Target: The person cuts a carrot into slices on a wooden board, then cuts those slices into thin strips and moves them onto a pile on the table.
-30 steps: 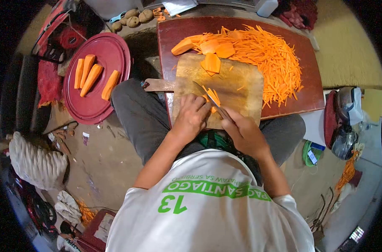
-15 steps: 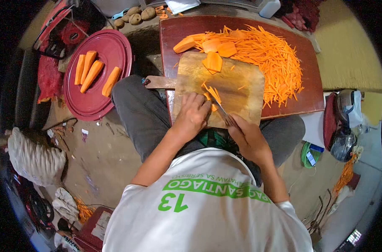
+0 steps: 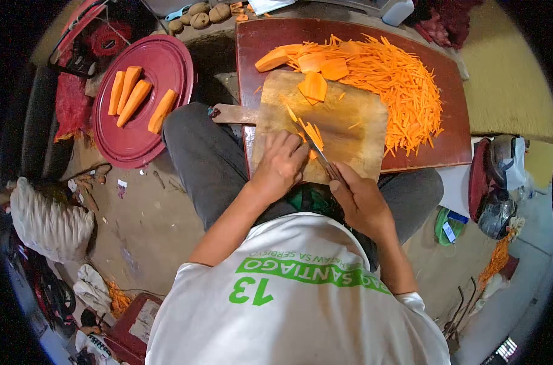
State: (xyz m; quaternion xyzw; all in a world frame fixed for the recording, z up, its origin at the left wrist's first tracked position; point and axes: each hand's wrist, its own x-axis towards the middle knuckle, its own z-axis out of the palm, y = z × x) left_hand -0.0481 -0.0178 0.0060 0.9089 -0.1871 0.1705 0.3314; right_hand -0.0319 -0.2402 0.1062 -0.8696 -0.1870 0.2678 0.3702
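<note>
My right hand (image 3: 360, 198) is closed round the handle of a knife (image 3: 316, 147), its blade pointing up and left over the wooden cutting board (image 3: 355, 103). Beside the blade, my left hand (image 3: 281, 161) presses down with curled fingers on orange carrot, mostly hidden beneath them. A few cut carrot strips (image 3: 313, 135) lie along the blade's right side. Flat carrot slices (image 3: 313, 87) rest near the board's top edge. Behind and right of the board, a large heap of carrot strips (image 3: 404, 91) covers part of the dark red table (image 3: 255, 42).
On the left, a red round lid (image 3: 146, 137) holds several peeled carrots (image 3: 133, 103). Brown root vegetables (image 3: 200, 20) lie beyond it. A white sack (image 3: 51, 225) stands at far left. A green basket (image 3: 447, 228) and plastic bags (image 3: 498, 216) are at the right.
The knife blade has shifted slightly up and left, with more cut strips showing beside it. My left hand stays on the carrot. The whole view has shifted a little.
</note>
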